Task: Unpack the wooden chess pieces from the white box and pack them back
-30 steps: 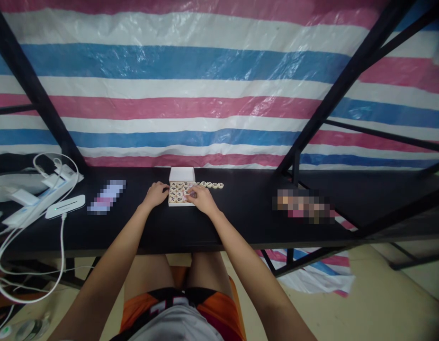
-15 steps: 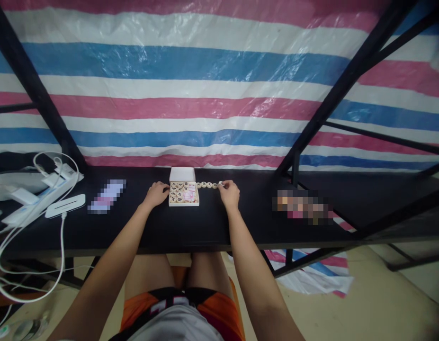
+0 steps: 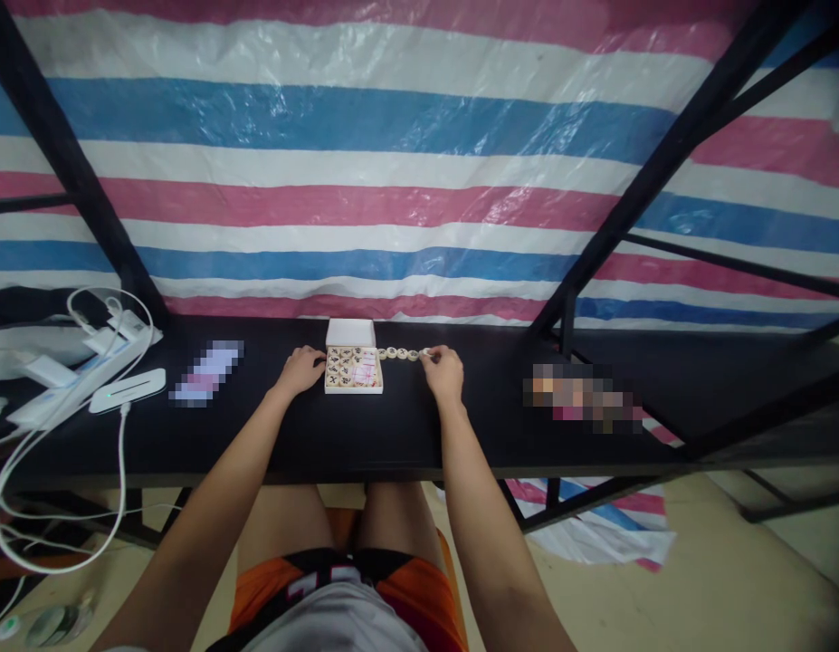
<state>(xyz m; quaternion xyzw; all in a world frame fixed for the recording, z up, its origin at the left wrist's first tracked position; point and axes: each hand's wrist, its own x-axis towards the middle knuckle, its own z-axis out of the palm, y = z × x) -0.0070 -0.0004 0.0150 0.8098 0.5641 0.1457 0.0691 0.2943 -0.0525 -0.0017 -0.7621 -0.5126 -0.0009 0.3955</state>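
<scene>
A small open box (image 3: 353,372) of round wooden game pieces sits on the black table (image 3: 365,435), its white lid (image 3: 351,331) lying just behind it. My left hand (image 3: 300,369) rests against the box's left side with curled fingers. A short row of round pieces (image 3: 400,353) lies on the table right of the box. My right hand (image 3: 444,371) is at the row's right end, fingertips pinched on the end piece.
White power strips, chargers and cables (image 3: 86,380) crowd the table's left end. Blurred flat items lie at left (image 3: 205,373) and right (image 3: 582,395). Black metal frame posts (image 3: 636,190) rise behind; a striped tarp (image 3: 365,181) covers the wall.
My right hand left the box and moved right to the end of the piece row, staying there. The left hand has not moved.
</scene>
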